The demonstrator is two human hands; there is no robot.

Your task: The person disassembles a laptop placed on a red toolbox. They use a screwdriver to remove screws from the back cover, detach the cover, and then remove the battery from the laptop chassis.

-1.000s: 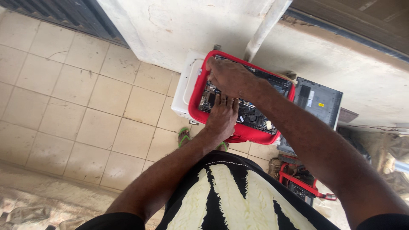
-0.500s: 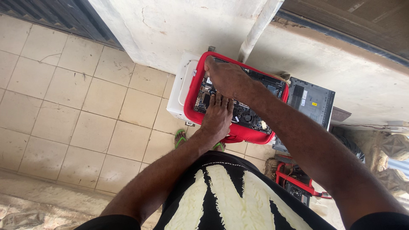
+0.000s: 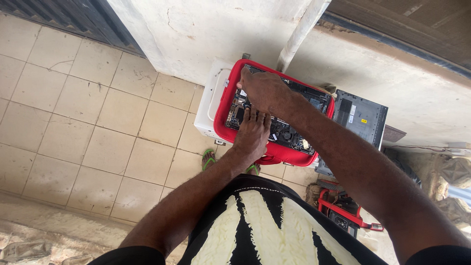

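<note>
— Where are your 2 hands right now?

— Both are down on the opened laptop (image 3: 282, 125), which lies bottom-up with its circuit board and fan bare. It rests on a red padded sleeve (image 3: 222, 115), and that sits on a white box-like surface (image 3: 208, 110) against the wall (image 3: 206, 34). My left hand (image 3: 251, 135) lies flat, fingers together, pressing on the near side of the board and holding nothing. My right hand (image 3: 264, 91) is curled over the far left corner; whether it pinches a small part or tool I cannot tell, since its fingers hide whatever is under them.

— What else is around?

— The laptop's removed grey bottom cover (image 3: 360, 118) lies just beside it on the right. A red tool case (image 3: 343, 211) sits on the tiled floor (image 3: 73, 108) by my feet, in green sandals (image 3: 209, 158).

— What could go wrong?

— I think the sleeve is soft, so a hard press might rock the laptop or flex the board. It also overhangs the box's edge, so a push could tip it to the floor. Any loose screw may roll away over the tiles
</note>
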